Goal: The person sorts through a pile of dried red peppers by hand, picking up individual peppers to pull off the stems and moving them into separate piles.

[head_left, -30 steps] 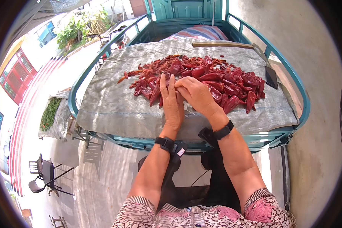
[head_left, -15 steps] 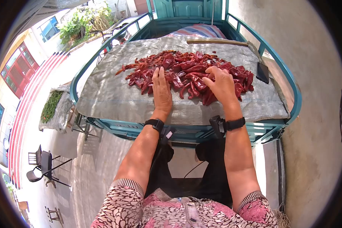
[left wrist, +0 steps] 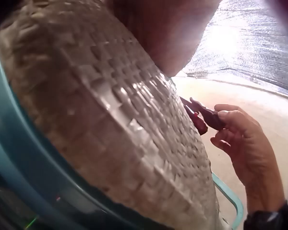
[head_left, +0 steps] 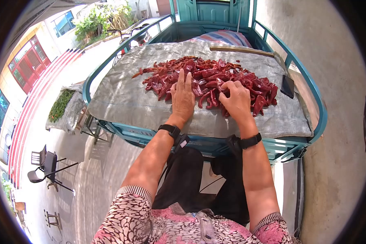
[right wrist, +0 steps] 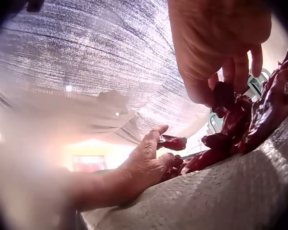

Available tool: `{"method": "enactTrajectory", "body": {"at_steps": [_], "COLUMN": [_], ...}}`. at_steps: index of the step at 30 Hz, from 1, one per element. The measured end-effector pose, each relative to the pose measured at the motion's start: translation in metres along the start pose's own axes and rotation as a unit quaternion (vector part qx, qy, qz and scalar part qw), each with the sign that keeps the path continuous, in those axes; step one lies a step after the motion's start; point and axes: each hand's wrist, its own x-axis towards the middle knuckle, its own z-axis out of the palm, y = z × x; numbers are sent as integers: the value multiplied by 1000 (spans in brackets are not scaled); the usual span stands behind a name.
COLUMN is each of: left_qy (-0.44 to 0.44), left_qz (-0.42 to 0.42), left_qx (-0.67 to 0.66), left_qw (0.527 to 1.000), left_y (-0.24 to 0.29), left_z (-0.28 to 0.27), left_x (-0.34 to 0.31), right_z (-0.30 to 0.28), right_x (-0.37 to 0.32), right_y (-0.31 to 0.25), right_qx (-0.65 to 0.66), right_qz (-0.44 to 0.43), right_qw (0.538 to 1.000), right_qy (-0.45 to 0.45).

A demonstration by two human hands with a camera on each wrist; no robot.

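Observation:
Dried red peppers [head_left: 209,73] lie heaped on a grey woven sheet [head_left: 122,101]. At the heap's near left edge is the left hand [head_left: 183,99], its fingers straight and pointing away from the body. The right wrist view shows a pepper [right wrist: 173,142] by the fingers of the left hand [right wrist: 141,165]; whether they hold it is unclear. Over the front right of the heap, the right hand [head_left: 238,101] has bent fingers. In the left wrist view the right hand [left wrist: 247,143] pinches a dark red pepper [left wrist: 212,118] between thumb and fingers.
The sheet covers a teal cart bed with side rails [head_left: 313,89]. A phone [head_left: 287,86] lies right of the heap and a wooden strip [head_left: 242,51] behind it. Green produce [head_left: 62,105] sits on a stand at left, near a black chair [head_left: 50,166].
The hands were together at the heap's near edge and have moved apart, the right one rightward. It now pinches a pepper. The head view has shifted slightly.

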Motion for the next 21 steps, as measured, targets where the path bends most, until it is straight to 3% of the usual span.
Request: {"method": "enactTrajectory", "body": {"at_steps": [4,8,14,17,19,21], "left_qy": [-40,-32,-47,-37,-18,-19], "left_qz": [32,44,115,108,58,-17], "left_qx": [59,43,6,-5,4,24], "left_qw": [997,998,992,993,998,999], "left_y": [-1,5,4,-3,0,2], "left_z": [5,-2,-6,0,-2,-3], "left_x": [4,5,4,2,2,1], "right_z": [-5,2,17,20,19,28], "right_x": [2,1,3,6,8,11], "right_y": [-8,-13,-23,-29,-30,-26], "right_qx": [154,165,325,359,369,322], "right_qz": [20,8,-12,13,52,65], "right_qw": [987,986,941,928,924,944], "right_qy": [41,6,-92,-98,-86,11]}}
